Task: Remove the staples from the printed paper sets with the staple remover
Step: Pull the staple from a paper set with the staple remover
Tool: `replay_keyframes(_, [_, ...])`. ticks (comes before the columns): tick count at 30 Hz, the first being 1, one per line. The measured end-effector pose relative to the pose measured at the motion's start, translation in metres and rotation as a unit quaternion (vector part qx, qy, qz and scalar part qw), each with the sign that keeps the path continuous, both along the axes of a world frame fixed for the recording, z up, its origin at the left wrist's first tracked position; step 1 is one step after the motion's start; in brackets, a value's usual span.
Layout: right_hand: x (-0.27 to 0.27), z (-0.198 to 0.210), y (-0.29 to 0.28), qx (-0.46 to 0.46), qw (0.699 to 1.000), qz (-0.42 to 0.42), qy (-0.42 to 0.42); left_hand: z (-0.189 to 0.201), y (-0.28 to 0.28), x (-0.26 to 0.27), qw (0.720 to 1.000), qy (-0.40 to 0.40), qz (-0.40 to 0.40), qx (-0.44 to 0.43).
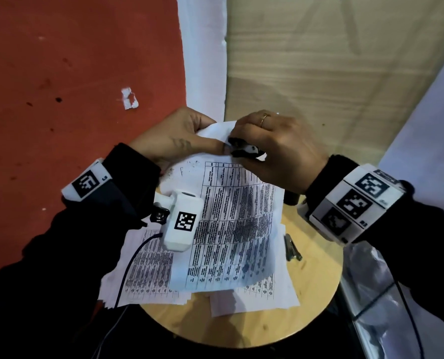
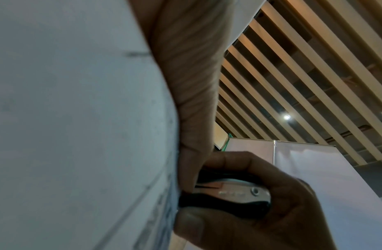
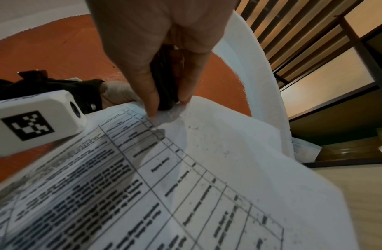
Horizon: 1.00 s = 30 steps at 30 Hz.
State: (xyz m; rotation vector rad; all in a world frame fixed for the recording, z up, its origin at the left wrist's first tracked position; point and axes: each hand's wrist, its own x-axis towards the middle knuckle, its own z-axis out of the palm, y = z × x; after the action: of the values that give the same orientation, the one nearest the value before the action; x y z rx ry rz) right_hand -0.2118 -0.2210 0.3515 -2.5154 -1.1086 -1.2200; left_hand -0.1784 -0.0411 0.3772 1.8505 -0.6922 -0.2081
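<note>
A printed paper set (image 1: 231, 224) with tables of text is lifted off the round wooden stool (image 1: 316, 288). My left hand (image 1: 174, 138) pinches its top corner, thumb on the front. My right hand (image 1: 275, 149) grips the black and silver staple remover (image 1: 242, 149) and squeezes it against that same corner. In the left wrist view the staple remover (image 2: 232, 194) sits between the right thumb and fingers, tight against the paper edge (image 2: 172, 169). From the right wrist, the black staple remover (image 3: 166, 88) meets the crumpled corner of the paper set (image 3: 185, 152). The staple is hidden.
More printed sheets (image 1: 148, 275) lie spread on the stool under the held set. A dark metal stapler (image 1: 292, 248) lies on the stool's right side. A red floor (image 1: 60, 99) is on the left, a white panel (image 1: 205, 53) and wooden wall behind.
</note>
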Motion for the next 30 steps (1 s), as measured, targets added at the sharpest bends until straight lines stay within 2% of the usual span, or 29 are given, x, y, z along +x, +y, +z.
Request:
replay_keyframes(4, [-0.005, -0.002, 0.001, 0.103, 0.994, 0.023, 0.035, 0.002, 0.002, -0.001, 1.000, 0.019, -0.012, -0.011])
replay_keyframes(10, [-0.007, -0.008, 0.002, 0.202, 0.970, 0.048, 0.124, 0.000, 0.007, -0.003, 1.000, 0.027, 0.003, -0.003])
replay_keyframes(16, [-0.006, -0.015, 0.005, 0.302, 0.925, 0.072, 0.218, -0.002, 0.007, -0.007, 0.999, 0.014, 0.034, -0.031])
replay_keyframes(23, [-0.007, -0.025, 0.003, 0.291, 0.925, 0.089, 0.226, -0.013, 0.007, -0.003, 0.997, -0.003, 0.065, -0.032])
replay_keyframes(25, [-0.007, -0.028, 0.001, 0.282, 0.933, 0.074, 0.211, -0.017, 0.008, -0.001, 0.997, 0.002, 0.075, -0.031])
replay_keyframes(26, [-0.008, -0.031, 0.001, 0.304, 0.926, 0.064, 0.216, -0.019, 0.009, -0.001, 0.996, 0.010, 0.082, -0.034])
replay_keyframes(27, [-0.009, -0.033, 0.001, 0.346, 0.906, 0.054, 0.236, -0.021, 0.009, -0.001, 0.995, 0.019, 0.088, -0.037])
replay_keyframes(28, [-0.011, -0.036, 0.003, 0.408, 0.871, 0.053, 0.268, -0.023, 0.010, 0.000, 0.995, 0.023, 0.094, -0.038])
replay_keyframes(30, [-0.014, -0.042, 0.006, 0.524, 0.776, 0.070, 0.343, -0.027, 0.009, 0.000, 0.994, 0.023, 0.102, -0.035])
